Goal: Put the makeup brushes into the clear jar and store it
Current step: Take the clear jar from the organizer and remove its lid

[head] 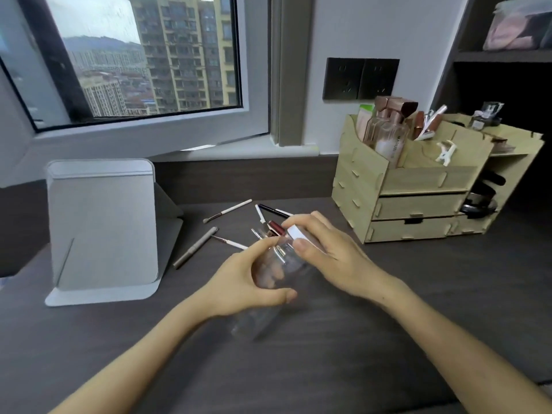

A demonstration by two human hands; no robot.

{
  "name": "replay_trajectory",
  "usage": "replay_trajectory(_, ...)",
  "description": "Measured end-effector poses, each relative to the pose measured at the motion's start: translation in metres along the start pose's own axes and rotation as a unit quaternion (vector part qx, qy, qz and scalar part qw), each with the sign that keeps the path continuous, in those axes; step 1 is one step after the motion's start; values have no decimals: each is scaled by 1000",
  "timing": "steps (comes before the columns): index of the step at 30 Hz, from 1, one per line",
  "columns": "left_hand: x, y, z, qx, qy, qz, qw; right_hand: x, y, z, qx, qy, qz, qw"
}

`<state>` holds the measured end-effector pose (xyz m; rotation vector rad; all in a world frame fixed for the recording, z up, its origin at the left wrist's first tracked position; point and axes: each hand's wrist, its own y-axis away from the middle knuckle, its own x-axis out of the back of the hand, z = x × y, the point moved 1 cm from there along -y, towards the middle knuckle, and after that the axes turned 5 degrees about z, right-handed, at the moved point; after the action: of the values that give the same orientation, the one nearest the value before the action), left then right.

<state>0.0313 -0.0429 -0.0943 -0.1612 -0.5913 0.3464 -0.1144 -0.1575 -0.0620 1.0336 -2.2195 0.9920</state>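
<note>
Dark worktop [388,339] under a window, grey folding stand [103,231] at left, wooden organiser [418,186] at right against the wall.

Clear jar [279,270] held just above the worktop, tilted away toward the wall. Left hand [242,282] wrapped round the jar body, fingers visible through the plastic. Right hand [322,249] closed on the white lid [295,233] at the jar mouth, thumb pressed on the near rim. Looks like the opening step: lid coming off before any loading, though the direction of turn cannot be told from a blurred picture.

Makeup brushes loose on the worktop beyond the hands: a white-handled brush [228,210] well apart at the back, a grey pencil-like stick [195,248] near the stand, a thin white brush [231,242] just beside the left fingers, and a cluster including a dark red tube [276,227] and black pencil [273,210] partly hidden behind the lid.

To do it well:
- Grip the body low and firm; thin plastic likely to flex if squeezed hard.
- Turn the lid only, keeping the jar steady.
- Park the lid close by, away from the brushes.
- Stand the jar upright before loading.
</note>
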Motion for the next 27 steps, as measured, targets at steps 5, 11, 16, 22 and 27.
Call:
replay_trajectory(5, 12, 5, -6, 82, 206, -195, 955, 28, 4, 1, 7, -106, -107, 989)
replay_trajectory(11, 26, 6, -22, 109, 328, -26, 938, 44, 16, 46, -124, -303, 75, 942)
replay_trajectory(16, 32, 11, -32, 60, 251, 180, 949, 9, 36, 91, -245, -221, 147, 932)
replay_trajectory(22, 22, 15, -44, 33, 205, 277, 938, -15, 38, 117, -253, -77, 179, 948)
replay_trajectory(27, 22, 17, -54, 32, 163, 314, 935, -14, 35, 117, -206, 190, 143, 949)
